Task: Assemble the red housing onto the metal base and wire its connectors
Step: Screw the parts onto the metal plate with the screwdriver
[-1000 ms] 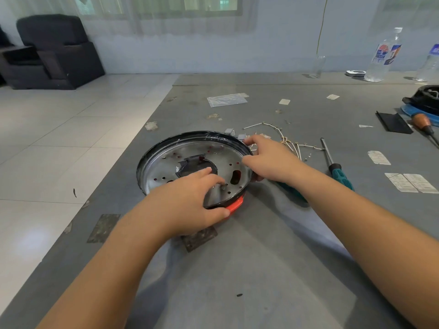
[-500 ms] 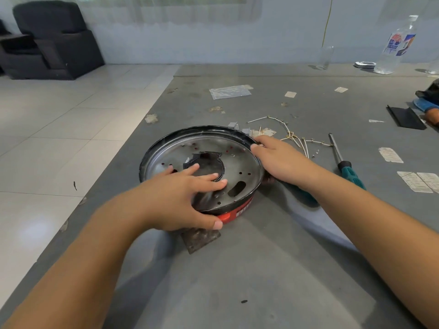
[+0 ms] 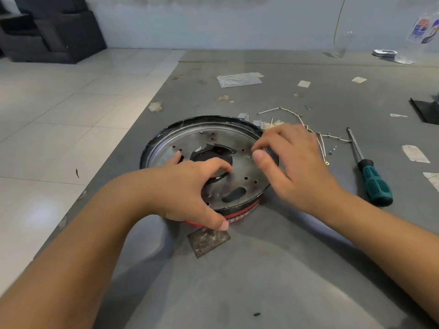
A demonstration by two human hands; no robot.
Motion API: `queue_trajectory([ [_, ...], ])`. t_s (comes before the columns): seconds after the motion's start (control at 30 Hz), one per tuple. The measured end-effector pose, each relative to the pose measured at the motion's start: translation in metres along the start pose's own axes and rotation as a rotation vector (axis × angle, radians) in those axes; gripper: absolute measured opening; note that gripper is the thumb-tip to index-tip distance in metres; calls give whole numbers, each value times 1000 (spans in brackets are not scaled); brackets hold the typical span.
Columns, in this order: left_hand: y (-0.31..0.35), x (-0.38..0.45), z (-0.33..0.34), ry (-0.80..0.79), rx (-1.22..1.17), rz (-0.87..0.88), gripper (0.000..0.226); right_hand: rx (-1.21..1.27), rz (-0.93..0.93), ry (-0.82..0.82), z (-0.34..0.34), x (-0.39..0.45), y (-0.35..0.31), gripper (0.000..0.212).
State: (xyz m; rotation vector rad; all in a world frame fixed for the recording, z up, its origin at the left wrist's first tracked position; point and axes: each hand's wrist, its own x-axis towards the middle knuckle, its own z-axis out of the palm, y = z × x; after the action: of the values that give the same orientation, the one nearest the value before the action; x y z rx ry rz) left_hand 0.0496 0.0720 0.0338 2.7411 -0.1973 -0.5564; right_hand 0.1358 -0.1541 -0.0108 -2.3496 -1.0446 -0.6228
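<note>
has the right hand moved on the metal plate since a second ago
Yes. The right hand has shifted inward from the metal plate's far right rim, its fingertips now over the plate face, farther from the green-handled screwdriver.

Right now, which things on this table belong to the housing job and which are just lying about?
In use: metal base, red housing, left hand, right hand, wires, screwdriver.
Lying about: plastic bag, paper scraps, water bottle.
</note>
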Motion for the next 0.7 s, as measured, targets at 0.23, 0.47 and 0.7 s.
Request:
queue_trajectory([
  [0.23,-10,3,20,134,113,95,98,19,-510,-166,14,-11,-5,50],
  [0.47,-12,2,28,208,149,100,100,1,-471,-187,16,-12,-8,41],
  [0.7,-12,3,26,213,164,108,97,-34,-404,-276,11,-9,-14,36],
])
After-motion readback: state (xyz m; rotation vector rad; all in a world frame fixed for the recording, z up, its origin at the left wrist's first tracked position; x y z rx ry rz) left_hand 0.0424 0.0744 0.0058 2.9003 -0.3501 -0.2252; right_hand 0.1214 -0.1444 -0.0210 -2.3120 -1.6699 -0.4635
